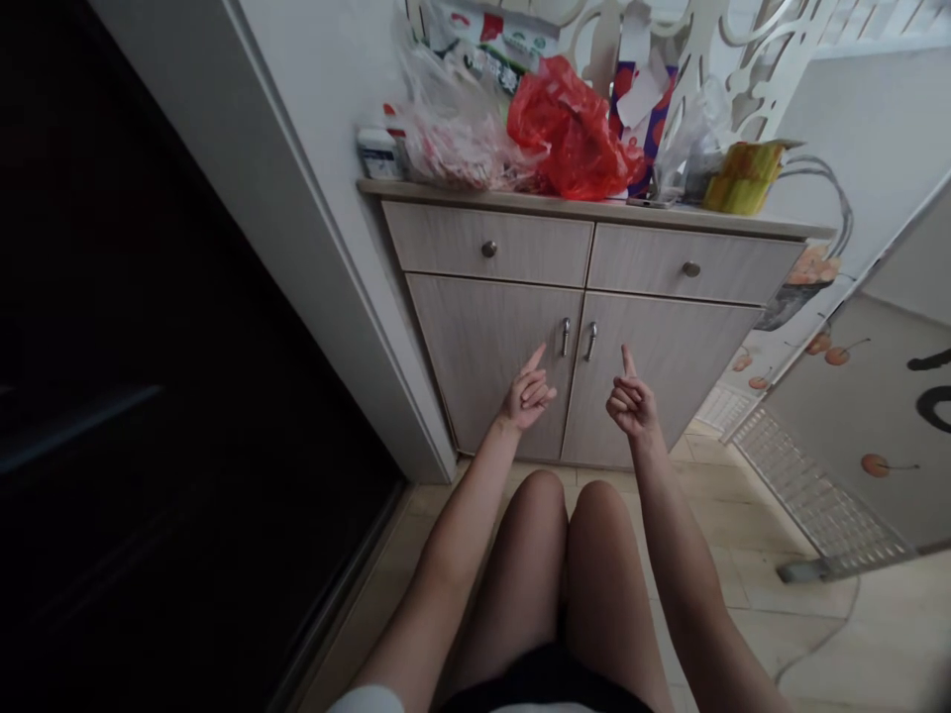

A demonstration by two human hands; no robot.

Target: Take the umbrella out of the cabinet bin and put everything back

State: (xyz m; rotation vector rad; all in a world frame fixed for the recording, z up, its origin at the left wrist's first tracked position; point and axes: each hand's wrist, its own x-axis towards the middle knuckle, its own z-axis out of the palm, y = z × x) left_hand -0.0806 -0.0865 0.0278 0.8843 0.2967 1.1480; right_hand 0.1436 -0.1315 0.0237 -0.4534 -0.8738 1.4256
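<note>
My left hand (530,396) is raised in front of the left cabinet door (490,347), index finger stretched out and the other fingers curled in. My right hand (631,398) makes the same pointing shape before the right cabinet door (669,347). Nothing shows in either hand. Between and just above the fingertips are two metal handles, the left handle (566,337) and the right handle (591,341). Both hands appear apart from them. The two doors are closed, as are the left drawer (446,238) and the right drawer (735,277) over them.
On the cabinet top (520,202) lie a red plastic bag (572,129), a clear bag (453,129), a white bottle (378,153) and a yellow packet (743,178). A dark doorway (149,396) is at left. A white panel (854,416) with fruit pictures stands at right.
</note>
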